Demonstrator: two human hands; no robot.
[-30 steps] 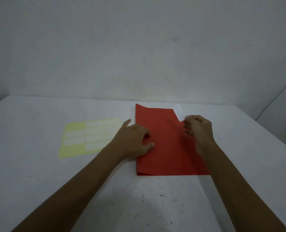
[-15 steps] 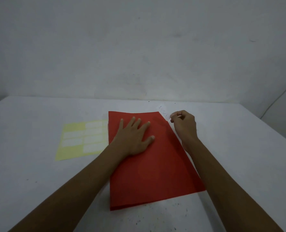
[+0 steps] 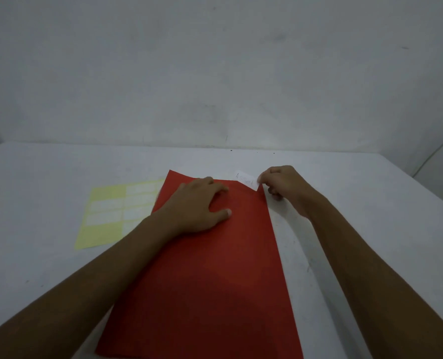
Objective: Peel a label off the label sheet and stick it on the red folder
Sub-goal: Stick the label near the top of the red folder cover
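The red folder [image 3: 215,275] lies flat on the white table [image 3: 46,268], filling the lower middle of the frame and running off the bottom edge. The left hand [image 3: 199,203] rests palm down on its upper part, fingers spread a little and pressed to the red surface. At the folder's upper right corner, the right hand [image 3: 282,187] pinches a small white label [image 3: 246,180] between thumb and forefinger, the other fingers curled in. The label carries faint handwriting and sits at the folder's far corner, partly over the red; whether it is stuck down I cannot tell. The yellow label sheet [image 3: 106,216] lies at left of centre, its right edge tucked under the folder, several white labels on it.
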